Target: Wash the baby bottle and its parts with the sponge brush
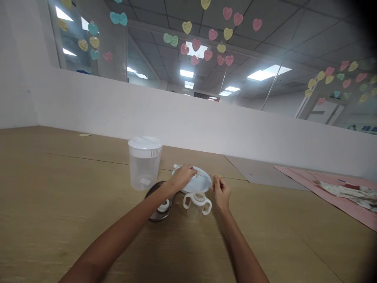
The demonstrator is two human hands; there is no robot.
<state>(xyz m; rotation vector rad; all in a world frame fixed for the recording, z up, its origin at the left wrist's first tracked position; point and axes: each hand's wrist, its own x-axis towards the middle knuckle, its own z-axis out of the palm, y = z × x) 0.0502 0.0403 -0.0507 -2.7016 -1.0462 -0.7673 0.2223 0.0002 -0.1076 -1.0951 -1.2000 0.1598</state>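
My left hand [185, 176] is closed in a pinch over a pale oval dish [202, 183]. Something small and pale shows at its fingertips, too small to name. Just right of the dish, my right hand [221, 192] has its fingers pressed together, with a bit of yellow [219, 176] at the top of the pinch. A thin line seems to stretch between the two hands above the dish. Nearest below them stands a clear cup [194, 212] with two white handles and a white collar. Under my left forearm lies a dark metal bowl [155, 188] with a white ring-shaped part [163, 206] in it.
A translucent bucket [144, 165] with a white lid stands at the back left of the wooden table [73, 204]. On the right lies a pink cloth [324, 192] with a patterned fabric on it. A white wall [176, 118] under a window with heart-shaped notes bounds the back.
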